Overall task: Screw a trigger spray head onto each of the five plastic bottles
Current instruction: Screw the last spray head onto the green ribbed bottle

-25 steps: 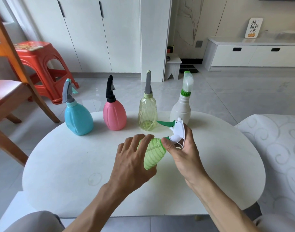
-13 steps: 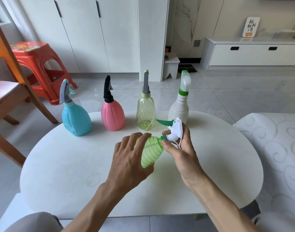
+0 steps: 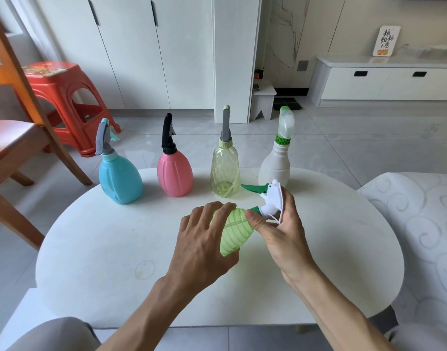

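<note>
My left hand (image 3: 199,249) grips a ribbed green bottle (image 3: 234,233), tilted over the middle of the white table (image 3: 103,262). At the bottle's neck my right hand (image 3: 280,231) pinches the green collar of a white spray head with a green trigger (image 3: 268,196). Along the table's far edge stand a blue bottle (image 3: 120,176), a pink bottle (image 3: 174,171), a clear yellow bottle (image 3: 225,168) and a white bottle (image 3: 275,165), each upright with a spray head on top.
A wooden chair (image 3: 12,122) and a red plastic stool (image 3: 65,97) stand to the left of the table. A patterned white cushion (image 3: 420,224) lies at the right. My knee (image 3: 52,335) shows below the table's near edge.
My hands and the green bottle stay in about the same place. My right thumb has shifted slightly on the collar of the spray head.
</note>
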Demonstrator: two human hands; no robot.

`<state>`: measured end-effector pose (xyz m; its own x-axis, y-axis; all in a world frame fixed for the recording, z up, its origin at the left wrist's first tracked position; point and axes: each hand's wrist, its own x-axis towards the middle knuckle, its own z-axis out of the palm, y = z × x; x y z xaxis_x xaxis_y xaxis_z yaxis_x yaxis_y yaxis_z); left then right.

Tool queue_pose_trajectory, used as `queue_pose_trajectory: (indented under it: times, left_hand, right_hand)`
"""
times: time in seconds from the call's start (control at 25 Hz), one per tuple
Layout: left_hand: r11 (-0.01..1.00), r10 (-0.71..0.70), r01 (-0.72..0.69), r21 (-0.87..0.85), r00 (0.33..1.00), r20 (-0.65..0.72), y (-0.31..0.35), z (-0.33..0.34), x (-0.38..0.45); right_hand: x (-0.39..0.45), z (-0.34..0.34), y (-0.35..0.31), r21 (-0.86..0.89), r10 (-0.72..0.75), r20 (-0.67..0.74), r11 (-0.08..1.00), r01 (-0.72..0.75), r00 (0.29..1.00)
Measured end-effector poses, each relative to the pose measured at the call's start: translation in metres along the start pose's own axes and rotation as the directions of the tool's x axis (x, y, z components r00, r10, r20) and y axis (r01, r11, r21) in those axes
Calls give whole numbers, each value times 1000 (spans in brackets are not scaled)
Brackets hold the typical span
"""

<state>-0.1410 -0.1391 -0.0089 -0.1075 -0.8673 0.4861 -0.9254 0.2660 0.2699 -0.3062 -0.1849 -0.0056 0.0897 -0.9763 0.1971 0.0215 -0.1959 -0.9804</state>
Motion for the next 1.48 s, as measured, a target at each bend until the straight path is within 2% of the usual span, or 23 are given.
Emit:
queue_pose_trajectory:
  times: [0.2,0.32,0.52,0.64,0.8,0.92,1.04,1.2,1.28,1.4,1.48]
  left_hand:
    - [1000,-13,13,-19,1000,-2,0,-2,1]
    - [1000,-3,3,-17,1000,11,4,0,-2]
    - [998,-39,39,-43,999,10,3,-1,1]
    - [996,-31,33,-82,999,33,7,1,-1]
    - [972,-120,112,-208,992,-29,3,1,4]
    - [981,-118,110,-158,992,-43,7,3,2]
    - [955,-116,120,-273,993,32,12,3,-2]
    - [735,-149,295,-611,948,280,1,-10,6]
    - [710,-164,341,-616,931,327,-2,-11,7]
    - [723,-186,347,-598,930,316,4,-11,4]
    - [690,-171,384,-614,910,377,-1,-11,5]
  right_hand:
    - [0,2,1,66,20,31,998,-22,999]
    - [0,2,0,-16,0,-54,1000,-1,999]
    - [-3,1,0,72,19,14,997,-20,1000]
    - [0,1,-4,16,5,-17,1000,-5,1000]
    - [-2,1,-3,221,37,189,972,-79,981]
    - [1,2,-6,349,53,242,927,-138,969]
    - [5,-4,-10,436,50,237,887,-152,970]
    - [11,-12,-17,480,-7,267,868,-127,964]
    - [12,-15,-19,481,-18,295,867,-133,955]
    - [12,-14,-21,453,27,372,867,-207,928]
    - [11,-13,-20,464,48,406,850,-251,912]
